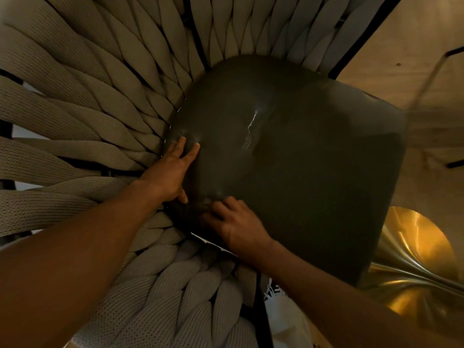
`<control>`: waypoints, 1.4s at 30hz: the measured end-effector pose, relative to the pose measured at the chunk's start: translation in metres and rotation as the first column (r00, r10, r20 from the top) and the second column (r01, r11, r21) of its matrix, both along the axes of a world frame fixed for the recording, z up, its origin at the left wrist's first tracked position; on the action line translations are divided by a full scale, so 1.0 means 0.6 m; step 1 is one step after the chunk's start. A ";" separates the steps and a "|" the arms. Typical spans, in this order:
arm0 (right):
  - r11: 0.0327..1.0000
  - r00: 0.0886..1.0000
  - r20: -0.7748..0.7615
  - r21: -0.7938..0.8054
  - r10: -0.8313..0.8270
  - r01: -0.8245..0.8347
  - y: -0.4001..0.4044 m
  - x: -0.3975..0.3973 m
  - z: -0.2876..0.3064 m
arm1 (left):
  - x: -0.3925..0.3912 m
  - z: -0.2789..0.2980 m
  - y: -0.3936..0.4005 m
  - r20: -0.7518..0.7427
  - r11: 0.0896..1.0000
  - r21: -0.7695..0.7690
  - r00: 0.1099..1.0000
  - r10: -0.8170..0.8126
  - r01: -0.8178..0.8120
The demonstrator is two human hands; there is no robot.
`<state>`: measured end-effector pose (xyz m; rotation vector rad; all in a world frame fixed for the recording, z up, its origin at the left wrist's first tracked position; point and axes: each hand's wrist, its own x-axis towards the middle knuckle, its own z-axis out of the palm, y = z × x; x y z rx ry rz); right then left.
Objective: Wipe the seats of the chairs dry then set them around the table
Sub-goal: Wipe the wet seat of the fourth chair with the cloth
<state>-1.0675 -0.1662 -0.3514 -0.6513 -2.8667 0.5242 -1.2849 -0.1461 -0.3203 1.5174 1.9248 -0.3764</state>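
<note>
While both hands press its near-left corner, seat cushion lies beyond.

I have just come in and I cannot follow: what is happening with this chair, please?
A person bends over a chair with a woven rope back and handles its dark seat cushion. The left hand lies flat on the cushion's edge with fingers straight, pressing it. The right hand has curled fingers digging into the near corner. No cloth shows in either hand. A brass table base stands beside the chair.
</note>
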 end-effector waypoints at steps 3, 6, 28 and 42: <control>0.984 0.984 0.057 0.058 -0.172 0.168 0.075 0.047 0.008 | 0.000 0.001 -0.001 0.005 1.000 -0.009 1.000 0.013 -0.013; 0.925 0.920 0.115 0.107 -0.376 0.365 0.157 0.116 0.016 | 0.002 0.003 -0.001 0.010 1.000 -0.009 1.000 0.021 -0.021; 0.701 0.705 0.013 -0.090 -0.709 0.707 0.181 0.115 0.018 | 0.003 0.004 0.006 0.010 0.998 -0.018 0.998 0.058 -0.058; 0.961 0.981 0.016 -0.207 0.191 -0.183 -0.010 -0.044 0.005 | 0.018 0.013 0.013 -0.050 0.999 -0.048 0.999 -0.009 0.006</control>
